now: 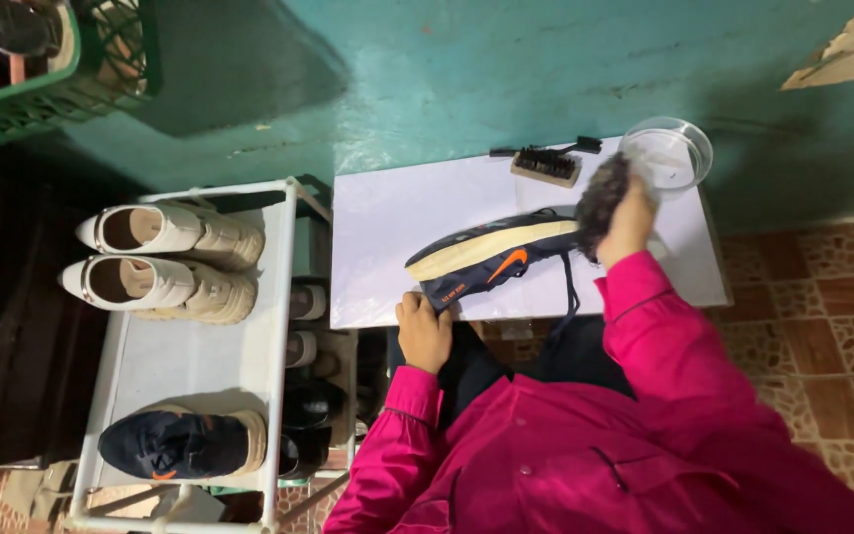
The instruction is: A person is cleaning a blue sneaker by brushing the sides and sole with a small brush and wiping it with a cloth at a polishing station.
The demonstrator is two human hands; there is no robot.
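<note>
A dark navy sneaker with an orange mark and a cream sole lies on its side on a small white table. My left hand grips the sneaker's toe end at the table's near edge. My right hand holds a dark bristly brush against the sneaker's heel end. The laces hang down over the table's front edge. Both arms are in bright pink sleeves.
A clear round plastic container and a wooden brush with black bristles sit at the table's far edge. To the left, a white shoe rack holds a pair of white wedge shoes and a matching navy sneaker. A teal wall lies beyond.
</note>
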